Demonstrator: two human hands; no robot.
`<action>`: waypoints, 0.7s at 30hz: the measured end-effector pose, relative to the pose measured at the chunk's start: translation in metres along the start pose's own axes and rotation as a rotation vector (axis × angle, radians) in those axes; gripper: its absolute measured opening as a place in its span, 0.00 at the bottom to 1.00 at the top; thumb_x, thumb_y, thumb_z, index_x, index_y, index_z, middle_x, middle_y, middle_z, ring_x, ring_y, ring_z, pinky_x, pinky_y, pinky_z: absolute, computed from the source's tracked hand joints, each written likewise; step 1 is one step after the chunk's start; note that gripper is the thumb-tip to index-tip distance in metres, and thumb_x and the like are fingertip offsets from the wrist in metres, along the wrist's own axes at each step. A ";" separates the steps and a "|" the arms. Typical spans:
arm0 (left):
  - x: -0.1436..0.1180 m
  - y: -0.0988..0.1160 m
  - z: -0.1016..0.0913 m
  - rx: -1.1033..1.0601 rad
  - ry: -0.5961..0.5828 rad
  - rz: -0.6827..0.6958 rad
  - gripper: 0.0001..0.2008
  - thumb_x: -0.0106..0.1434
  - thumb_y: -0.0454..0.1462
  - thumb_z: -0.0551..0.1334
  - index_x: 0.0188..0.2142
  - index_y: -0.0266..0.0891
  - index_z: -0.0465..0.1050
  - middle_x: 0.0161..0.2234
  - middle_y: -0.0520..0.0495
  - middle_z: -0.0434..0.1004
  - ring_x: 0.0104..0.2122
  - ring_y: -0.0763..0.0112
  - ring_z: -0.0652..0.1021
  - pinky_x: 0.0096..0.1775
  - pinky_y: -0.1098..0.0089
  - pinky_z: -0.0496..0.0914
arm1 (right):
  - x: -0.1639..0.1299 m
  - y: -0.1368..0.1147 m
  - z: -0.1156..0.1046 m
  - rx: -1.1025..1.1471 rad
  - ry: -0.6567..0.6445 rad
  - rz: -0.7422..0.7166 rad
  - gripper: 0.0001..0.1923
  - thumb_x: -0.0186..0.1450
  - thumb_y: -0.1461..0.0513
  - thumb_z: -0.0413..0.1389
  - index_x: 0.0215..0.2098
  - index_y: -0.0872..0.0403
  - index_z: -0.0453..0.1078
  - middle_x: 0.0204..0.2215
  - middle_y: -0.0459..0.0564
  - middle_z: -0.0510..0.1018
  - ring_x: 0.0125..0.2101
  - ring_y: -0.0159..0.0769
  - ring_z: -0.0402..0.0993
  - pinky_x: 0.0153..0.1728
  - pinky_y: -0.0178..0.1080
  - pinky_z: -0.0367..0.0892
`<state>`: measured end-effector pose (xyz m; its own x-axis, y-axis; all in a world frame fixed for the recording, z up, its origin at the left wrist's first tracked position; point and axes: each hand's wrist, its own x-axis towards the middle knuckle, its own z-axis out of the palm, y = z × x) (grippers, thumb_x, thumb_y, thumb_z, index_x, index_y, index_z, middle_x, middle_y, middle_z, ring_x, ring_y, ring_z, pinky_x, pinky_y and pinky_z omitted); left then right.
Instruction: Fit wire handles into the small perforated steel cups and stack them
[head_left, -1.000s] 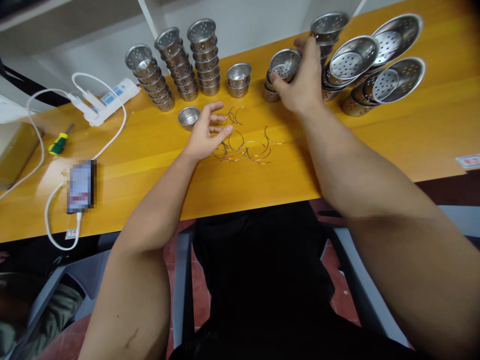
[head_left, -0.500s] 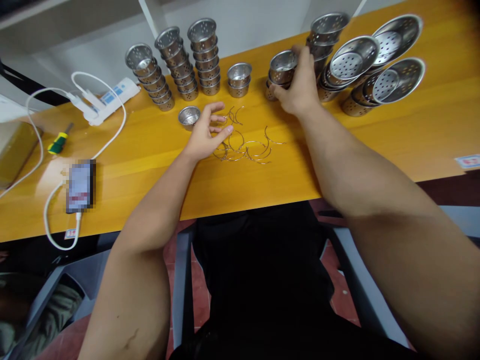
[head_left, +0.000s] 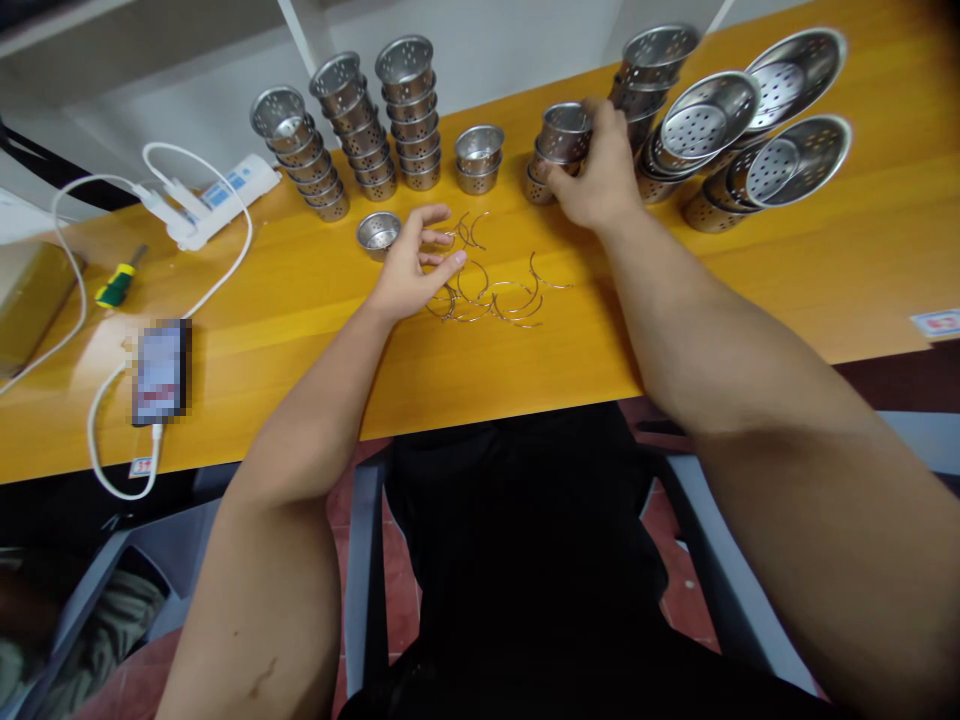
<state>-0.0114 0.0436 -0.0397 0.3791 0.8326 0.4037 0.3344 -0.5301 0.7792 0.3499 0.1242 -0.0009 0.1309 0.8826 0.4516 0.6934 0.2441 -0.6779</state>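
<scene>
My right hand (head_left: 604,180) is wrapped round the right side of a short stack of perforated metal cups, its thumb at the front and its fingers behind. The top cup (head_left: 564,122) of that stack leans slightly, and the palm hides part of the lower ones. My left hand (head_left: 416,265) hovers over the table with fingers spread and nothing in it. Just beside it sits a single small metal cup (head_left: 379,234). Several thin curved wire pieces (head_left: 499,295) lie loose to the right of my left fingers.
Stacks of perforated cups (head_left: 407,110) line the back of the yellow table (head_left: 480,375). Larger metal strainer cups (head_left: 799,165) lean at the right, and a two-cup stack (head_left: 478,165) is central. At left are a power strip (head_left: 225,205), a screwdriver (head_left: 120,285) and a cabled phone (head_left: 160,370).
The short cup stack under my right hand has shifted slightly left at its base, and the top cup has tilted so more of its side shows. My left hand has stayed in place.
</scene>
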 end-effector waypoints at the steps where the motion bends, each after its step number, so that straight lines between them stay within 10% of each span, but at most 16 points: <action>1: 0.000 0.000 0.000 0.002 0.003 -0.006 0.38 0.80 0.58 0.77 0.80 0.58 0.70 0.84 0.36 0.76 0.69 0.52 0.87 0.63 0.52 0.90 | 0.000 0.002 -0.001 0.007 -0.007 -0.010 0.46 0.67 0.75 0.76 0.78 0.51 0.69 0.77 0.63 0.79 0.75 0.52 0.74 0.88 0.58 0.61; 10: 0.002 0.014 -0.005 0.077 0.077 0.032 0.40 0.78 0.66 0.77 0.80 0.59 0.72 0.83 0.38 0.77 0.74 0.45 0.86 0.69 0.46 0.89 | 0.007 0.031 -0.001 0.136 -0.022 -0.122 0.54 0.59 0.51 0.79 0.80 0.39 0.66 0.80 0.60 0.72 0.80 0.56 0.62 0.91 0.62 0.55; 15: 0.009 0.032 -0.037 0.209 0.329 0.059 0.37 0.80 0.66 0.76 0.77 0.59 0.72 0.89 0.42 0.68 0.93 0.37 0.64 0.93 0.33 0.66 | -0.005 0.010 -0.006 0.010 0.054 -0.195 0.55 0.64 0.59 0.77 0.85 0.46 0.64 0.89 0.66 0.63 0.88 0.60 0.55 0.95 0.66 0.49; 21: 0.003 -0.033 -0.073 0.268 0.384 -0.115 0.50 0.78 0.62 0.84 0.84 0.51 0.62 0.88 0.36 0.69 0.99 0.42 0.48 0.97 0.30 0.51 | -0.037 -0.051 -0.024 -0.066 0.069 -0.402 0.39 0.76 0.54 0.69 0.82 0.35 0.68 0.88 0.60 0.70 0.91 0.54 0.62 0.96 0.65 0.56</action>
<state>-0.0840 0.0747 -0.0291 -0.0025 0.8607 0.5092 0.5853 -0.4115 0.6986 0.3273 0.0696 0.0308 -0.1145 0.6925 0.7123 0.7428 0.5358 -0.4014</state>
